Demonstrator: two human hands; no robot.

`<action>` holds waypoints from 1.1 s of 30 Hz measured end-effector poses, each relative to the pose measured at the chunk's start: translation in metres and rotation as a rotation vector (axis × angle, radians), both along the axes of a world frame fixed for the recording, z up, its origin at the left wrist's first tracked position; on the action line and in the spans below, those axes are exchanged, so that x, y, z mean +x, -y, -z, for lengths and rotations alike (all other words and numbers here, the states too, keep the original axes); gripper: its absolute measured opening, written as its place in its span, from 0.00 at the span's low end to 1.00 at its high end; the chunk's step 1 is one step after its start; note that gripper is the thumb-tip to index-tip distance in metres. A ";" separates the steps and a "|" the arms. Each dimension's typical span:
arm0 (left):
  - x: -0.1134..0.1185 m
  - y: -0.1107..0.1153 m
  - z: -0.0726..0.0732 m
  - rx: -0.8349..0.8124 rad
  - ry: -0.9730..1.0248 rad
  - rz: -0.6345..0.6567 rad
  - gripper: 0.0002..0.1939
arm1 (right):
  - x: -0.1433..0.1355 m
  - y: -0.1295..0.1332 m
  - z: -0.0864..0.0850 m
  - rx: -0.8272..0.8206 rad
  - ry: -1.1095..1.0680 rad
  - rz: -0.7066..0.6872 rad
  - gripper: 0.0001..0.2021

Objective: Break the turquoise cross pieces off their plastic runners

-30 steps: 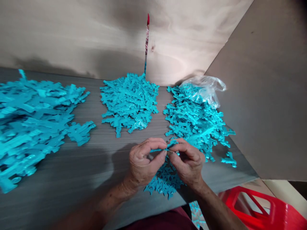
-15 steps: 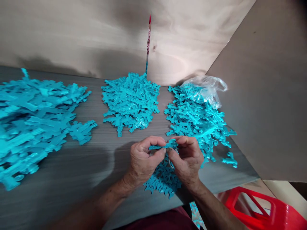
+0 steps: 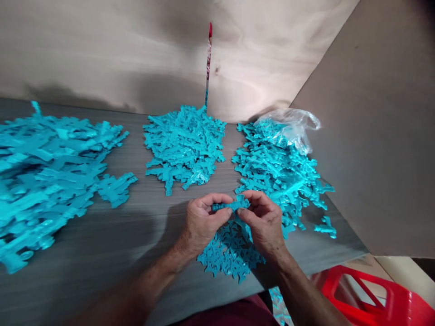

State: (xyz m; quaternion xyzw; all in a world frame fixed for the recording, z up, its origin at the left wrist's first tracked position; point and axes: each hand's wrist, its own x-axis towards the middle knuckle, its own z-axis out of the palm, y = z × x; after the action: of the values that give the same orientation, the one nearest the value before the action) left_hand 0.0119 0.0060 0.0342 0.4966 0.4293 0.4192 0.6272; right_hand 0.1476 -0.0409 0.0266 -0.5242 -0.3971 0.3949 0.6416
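Observation:
My left hand (image 3: 201, 222) and my right hand (image 3: 263, 222) meet at the middle of the grey table (image 3: 112, 253), both pinching one small turquoise plastic piece (image 3: 231, 205) between thumbs and fingertips. Just below the hands lies a small heap of turquoise pieces (image 3: 231, 257) near the table's front edge. A larger pile of the same pieces (image 3: 277, 170) spreads right behind my right hand.
Another turquoise pile (image 3: 183, 145) sits at the back middle, and a big one (image 3: 47, 172) covers the left. A clear plastic bag (image 3: 292, 127) lies on the right pile. Wooden boards wall the back and right. A red plastic crate (image 3: 367, 294) stands below right.
Both hands have lifted slightly away from me with the piece still pinched between them. More of the small heap beneath them shows now.

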 end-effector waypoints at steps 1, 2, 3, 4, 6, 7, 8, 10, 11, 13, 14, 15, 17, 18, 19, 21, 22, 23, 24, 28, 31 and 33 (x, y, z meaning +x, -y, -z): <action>0.000 0.000 0.001 0.021 -0.015 -0.005 0.08 | -0.001 0.000 0.000 -0.001 0.013 0.017 0.12; 0.000 0.000 0.001 0.049 -0.036 -0.012 0.08 | -0.001 -0.001 0.000 -0.002 0.028 0.036 0.12; 0.000 -0.001 0.002 0.082 -0.059 -0.018 0.08 | -0.002 -0.001 0.000 -0.005 0.047 0.053 0.12; 0.000 -0.001 0.002 0.116 -0.083 -0.024 0.08 | -0.003 -0.002 0.001 -0.008 0.067 0.066 0.12; -0.001 -0.002 0.003 0.175 -0.117 -0.040 0.08 | -0.004 -0.003 0.002 -0.014 0.112 0.077 0.12; -0.001 -0.003 0.004 0.199 -0.128 -0.048 0.08 | -0.004 -0.003 0.003 -0.015 0.133 0.078 0.13; -0.001 -0.003 0.005 0.221 -0.135 -0.058 0.07 | -0.005 -0.004 0.004 -0.017 0.153 0.077 0.13; 0.000 -0.003 0.007 0.255 -0.147 -0.079 0.07 | -0.007 -0.004 0.006 -0.020 0.184 0.075 0.12; 0.000 -0.003 0.008 0.268 -0.154 -0.088 0.07 | -0.009 -0.005 0.007 -0.024 0.197 0.079 0.12; 0.001 -0.003 0.011 0.280 -0.174 -0.108 0.08 | -0.012 -0.006 0.009 -0.041 0.218 0.093 0.12; 0.001 -0.003 0.012 0.279 -0.189 -0.116 0.08 | -0.014 -0.007 0.010 -0.055 0.223 0.098 0.11; 0.002 -0.004 0.014 0.276 -0.206 -0.121 0.08 | -0.015 -0.007 0.012 -0.072 0.222 0.098 0.11; 0.002 -0.005 0.018 0.255 -0.235 -0.117 0.10 | -0.016 -0.008 0.014 -0.105 0.210 0.087 0.12; 0.002 -0.006 0.019 0.235 -0.239 -0.110 0.10 | -0.015 -0.009 0.015 -0.118 0.202 0.079 0.12; 0.002 -0.007 0.021 0.202 -0.232 -0.106 0.10 | -0.014 -0.010 0.016 -0.126 0.195 0.073 0.12; 0.001 -0.010 0.022 0.106 -0.184 -0.105 0.09 | -0.011 -0.010 0.018 -0.139 0.163 0.072 0.14; 0.001 -0.011 0.021 0.052 -0.147 -0.106 0.07 | -0.010 -0.010 0.018 -0.143 0.131 0.070 0.15; 0.000 -0.013 0.020 0.002 -0.108 -0.108 0.07 | -0.008 -0.010 0.018 -0.147 0.090 0.064 0.16; 0.000 -0.015 0.019 -0.041 -0.074 -0.111 0.07 | -0.007 -0.010 0.018 -0.152 0.046 0.054 0.17; -0.002 -0.019 0.015 -0.129 -0.032 -0.140 0.09 | -0.006 -0.009 0.016 -0.170 -0.052 0.004 0.21; -0.002 -0.019 0.016 -0.152 -0.045 -0.123 0.10 | -0.008 -0.009 0.016 -0.167 -0.014 0.010 0.22; -0.002 -0.018 0.018 -0.150 -0.052 -0.113 0.10 | -0.010 -0.009 0.017 -0.156 0.043 0.021 0.22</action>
State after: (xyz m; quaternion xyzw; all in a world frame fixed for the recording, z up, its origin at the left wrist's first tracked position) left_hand 0.0100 0.0239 0.0160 0.4341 0.5029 0.4075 0.6265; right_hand 0.1381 -0.0317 0.0098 -0.5851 -0.3732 0.4067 0.5942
